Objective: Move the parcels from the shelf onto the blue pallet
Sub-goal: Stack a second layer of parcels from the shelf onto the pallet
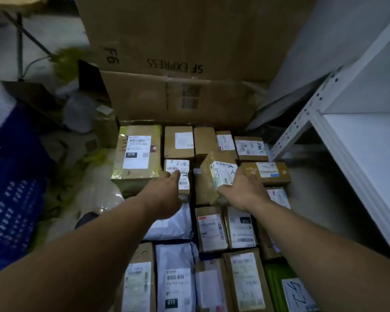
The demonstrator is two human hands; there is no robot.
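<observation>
**A:** The hands, where are they?

**B:** Both reach forward over a packed layer of parcels (212, 230). The right hand (243, 190) grips a tilted box (218, 172), thumb under its near edge and fingers round its right side. The box's near end is raised, so its white label faces the camera.

**A:** And the left?

**B:** The left hand (164, 192) is on a small labelled box (182, 170), with the thumb lying across the label. The other fingers are out of sight, so I cannot tell whether it holds the box or only rests on it.

**A:** What lies around those two boxes?

**B:** The small labelled box sits just beside a larger yellow-taped box (136, 154) on its left. The tilted box is to its right, among brown cartons. Nearer the camera lie more labelled cartons and a grey mailer bag (173, 224), edge to edge. They cover whatever is beneath them.

**A:** The shelf?

**B:** The white metal shelf (356, 140) stands at the right, beside the parcels, and the board facing the camera is bare. Behind the parcels a big SF EXPRESS carton (189, 30) stands with its print upside down. A blue crate (11, 199) is at the far left.
</observation>
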